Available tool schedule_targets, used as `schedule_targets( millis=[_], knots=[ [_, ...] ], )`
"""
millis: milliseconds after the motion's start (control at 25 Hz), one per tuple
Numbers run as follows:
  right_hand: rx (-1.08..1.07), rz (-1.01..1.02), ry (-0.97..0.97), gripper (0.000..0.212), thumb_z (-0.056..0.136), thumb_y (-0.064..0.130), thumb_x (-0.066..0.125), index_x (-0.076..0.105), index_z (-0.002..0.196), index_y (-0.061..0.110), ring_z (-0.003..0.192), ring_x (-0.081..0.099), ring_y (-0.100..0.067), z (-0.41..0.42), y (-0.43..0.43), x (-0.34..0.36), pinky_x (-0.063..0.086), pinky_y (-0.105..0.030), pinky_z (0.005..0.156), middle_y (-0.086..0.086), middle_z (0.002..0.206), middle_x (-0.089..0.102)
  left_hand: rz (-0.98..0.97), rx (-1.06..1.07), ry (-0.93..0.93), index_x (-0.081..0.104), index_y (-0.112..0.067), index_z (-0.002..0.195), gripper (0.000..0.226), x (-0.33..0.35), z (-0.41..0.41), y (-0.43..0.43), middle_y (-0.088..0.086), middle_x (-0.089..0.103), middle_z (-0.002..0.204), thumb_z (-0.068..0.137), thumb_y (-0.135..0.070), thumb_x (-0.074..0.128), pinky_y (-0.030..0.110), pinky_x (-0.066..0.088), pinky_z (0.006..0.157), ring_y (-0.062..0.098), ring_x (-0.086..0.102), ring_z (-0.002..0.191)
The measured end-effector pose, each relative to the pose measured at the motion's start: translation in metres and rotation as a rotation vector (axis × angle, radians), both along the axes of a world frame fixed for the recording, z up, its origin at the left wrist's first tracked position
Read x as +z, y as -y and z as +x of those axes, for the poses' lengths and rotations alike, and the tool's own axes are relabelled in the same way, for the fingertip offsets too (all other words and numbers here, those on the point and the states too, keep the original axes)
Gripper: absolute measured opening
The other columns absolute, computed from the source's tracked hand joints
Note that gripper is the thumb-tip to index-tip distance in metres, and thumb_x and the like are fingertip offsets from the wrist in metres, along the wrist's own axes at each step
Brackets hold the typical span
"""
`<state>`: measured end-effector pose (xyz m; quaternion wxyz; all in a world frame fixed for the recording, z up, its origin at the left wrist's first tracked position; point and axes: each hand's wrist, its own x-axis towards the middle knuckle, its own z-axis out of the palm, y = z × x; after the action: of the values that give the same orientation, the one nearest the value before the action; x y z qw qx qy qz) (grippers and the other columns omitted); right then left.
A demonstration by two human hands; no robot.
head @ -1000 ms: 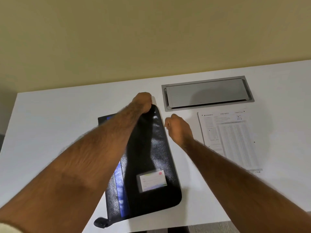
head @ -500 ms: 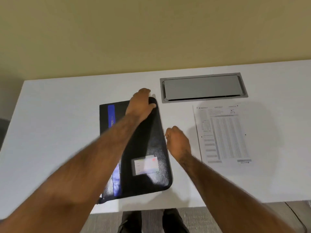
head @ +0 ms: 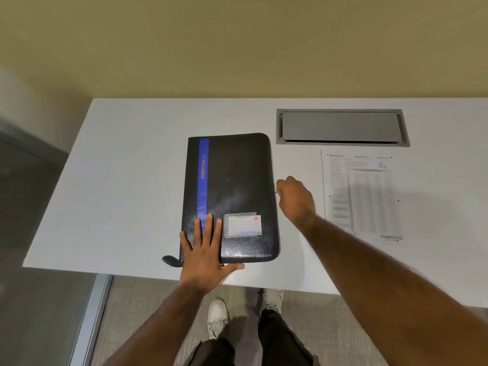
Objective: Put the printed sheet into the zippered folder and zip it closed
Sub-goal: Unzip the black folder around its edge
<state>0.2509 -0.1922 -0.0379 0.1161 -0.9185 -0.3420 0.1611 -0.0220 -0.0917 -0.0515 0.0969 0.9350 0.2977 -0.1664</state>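
left hand (head: 204, 256) now flat on folder (head: 235, 180) — right hand (head: 294, 198) lower

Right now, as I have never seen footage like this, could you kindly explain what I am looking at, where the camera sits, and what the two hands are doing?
There is no machine here: a person does the job with bare hands, and the one camera is worn on the head, looking forward and down. That is why you see both forearms and, below the desk edge, the person's shoes.

On the white desk lies a black zippered folder with a blue stripe and a small card pocket on its cover. The left hand presses flat on its near corner. The right hand is closed beside the folder's right edge, apparently pinching a small metal zip pull; it is too small to be sure. The printed sheet of white paper lies flat to the right, not yet inside. Behind it a grey metal cable hatch is set into the desk.
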Motion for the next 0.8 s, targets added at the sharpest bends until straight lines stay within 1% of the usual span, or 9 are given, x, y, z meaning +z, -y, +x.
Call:
schedule_targets(
  millis=[120,240,320,400,480,560,680,720,800],
  knots=[
    [0.009,-0.026,0.026,0.028,0.092,0.017,0.068,0.063,0.119,0.018,0.100,0.066,-0.027,-0.023,0.017,-0.004,0.055,-0.035,0.091,-0.006,0.119,0.066,0.011,0.000,0.015,0.004,-0.019,0.163,0.125,-0.004,-0.005,0.002,0.004,-0.012,0.170,0.071,-0.100,0.028,0.075,0.004,0.115,0.036,-0.010,0.156],
    [-0.050,-0.028,-0.006,0.029,0.091,0.024,0.069,0.062,0.119,0.021,0.098,0.065,-0.025,-0.051,0.040,-0.010,0.055,-0.034,0.091,-0.003,0.119,0.066,0.014,0.000,0.031,0.001,-0.020,0.163,0.124,-0.003,-0.004,0.001,0.004,-0.016,0.169,0.071,-0.100,0.025,0.074,0.000,0.115,0.036,-0.013,0.155],
    [-0.104,-0.006,-0.025,0.024,0.090,0.027,0.070,0.064,0.113,0.020,0.088,0.063,-0.020,-0.077,0.056,-0.013,0.055,-0.030,0.084,-0.002,0.112,0.067,0.006,-0.006,0.025,-0.003,-0.021,0.163,0.124,-0.003,-0.005,0.000,0.004,-0.020,0.169,0.071,-0.101,0.022,0.075,-0.002,0.115,0.036,-0.016,0.154],
    [-0.136,0.072,-0.004,0.013,0.090,0.022,0.071,0.065,0.098,0.015,0.075,0.058,-0.016,-0.104,0.073,-0.015,0.055,-0.027,0.072,-0.004,0.096,0.068,0.013,-0.009,0.036,-0.006,-0.022,0.162,0.124,-0.005,-0.006,0.000,0.004,-0.021,0.168,0.070,-0.101,0.020,0.075,-0.002,0.115,0.036,-0.018,0.154],
    [-0.153,0.096,0.046,0.006,0.090,0.008,0.068,0.063,0.089,0.011,0.070,0.057,-0.018,-0.130,0.087,-0.019,0.057,-0.035,0.065,-0.008,0.086,0.066,0.020,-0.017,0.040,-0.006,-0.022,0.162,0.124,-0.005,-0.007,0.000,0.004,-0.021,0.168,0.070,-0.101,0.019,0.075,-0.002,0.115,0.036,-0.019,0.154],
    [-0.198,0.065,0.061,0.012,0.091,-0.001,0.060,0.062,0.088,0.010,0.071,0.055,-0.020,-0.152,0.095,-0.021,0.055,-0.040,0.066,-0.008,0.083,0.063,0.005,-0.021,0.040,-0.007,-0.022,0.162,0.125,-0.004,-0.007,0.000,0.004,-0.022,0.168,0.070,-0.102,0.020,0.074,-0.004,0.115,0.036,-0.019,0.154],
    [-0.292,0.106,0.013,0.018,0.096,0.005,0.047,0.061,0.090,0.014,0.074,0.052,-0.020,-0.189,0.091,-0.017,0.050,-0.041,0.068,-0.004,0.085,0.061,-0.007,-0.013,0.047,-0.008,-0.021,0.162,0.127,-0.002,-0.008,0.000,0.004,-0.022,0.168,0.069,-0.102,0.022,0.074,-0.006,0.115,0.037,-0.020,0.153],
    [-0.316,0.131,-0.001,0.018,0.096,0.007,0.046,0.062,0.091,0.014,0.075,0.053,-0.020,-0.201,0.086,-0.015,0.049,-0.041,0.069,-0.004,0.086,0.062,-0.013,-0.012,0.044,-0.009,-0.021,0.162,0.127,-0.001,-0.008,0.000,0.005,-0.023,0.168,0.068,-0.102,0.022,0.075,-0.006,0.114,0.037,-0.020,0.153],
    [-0.330,0.156,-0.010,0.012,0.094,0.010,0.055,0.066,0.095,0.014,0.079,0.058,-0.023,-0.225,0.073,-0.012,0.050,-0.041,0.070,-0.004,0.090,0.066,-0.023,-0.014,0.028,-0.011,-0.020,0.161,0.129,0.002,-0.008,0.001,0.007,-0.025,0.167,0.067,-0.101,0.026,0.074,-0.010,0.113,0.038,-0.022,0.153]
  ],
)
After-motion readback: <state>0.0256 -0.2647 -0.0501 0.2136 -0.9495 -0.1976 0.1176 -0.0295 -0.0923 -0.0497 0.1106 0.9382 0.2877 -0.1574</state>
